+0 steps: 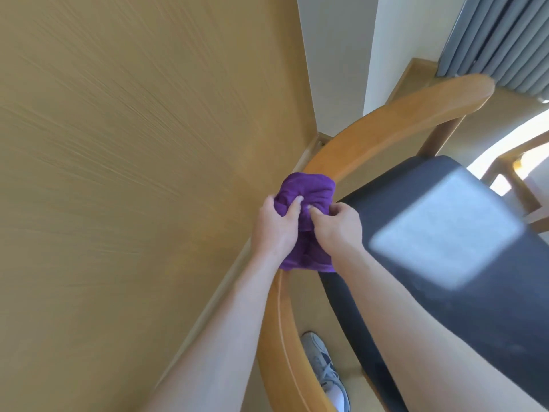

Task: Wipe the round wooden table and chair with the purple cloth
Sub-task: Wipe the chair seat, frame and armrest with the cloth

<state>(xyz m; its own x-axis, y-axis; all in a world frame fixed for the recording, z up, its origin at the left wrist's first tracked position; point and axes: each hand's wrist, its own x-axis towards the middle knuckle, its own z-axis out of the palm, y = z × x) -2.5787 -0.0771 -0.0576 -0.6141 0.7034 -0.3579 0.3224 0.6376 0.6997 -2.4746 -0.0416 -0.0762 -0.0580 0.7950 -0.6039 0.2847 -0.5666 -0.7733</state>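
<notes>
Both hands are closed on the purple cloth (306,209), which is bunched into a wad over the curved wooden rail of the chair (395,114), at the bend where the rail turns from the backrest toward the near arm. The left hand (274,224) grips the cloth from the left, its thumb pressed into the folds on top and the other fingers curled round the far side, out of sight. The right hand (337,223) pinches the cloth from the right, its fingertips dug into the fabric just beside the left thumb, so the two hands almost touch. A flap of cloth hangs down below the wrists and lies against the rail and the edge of the seat (445,227), a dark padded cushion with a bright patch of sunlight on its middle. The rail runs on from under the cloth in both directions: up and right to its rounded end near the grey curtain (502,40), and down toward the bottom edge beside the left forearm. The picture is motion-blurred, so whether the cloth is pressed flat to the wood or just held above it cannot be told. A large tan wall (133,173) fills the left side, meeting the floor (309,298) along a pale skirting strip. On the floor under the rail stands a grey and white shoe (325,373). Part of a second wooden frame (517,179) shows at the right edge in strong light. No tabletop is in view.
</notes>
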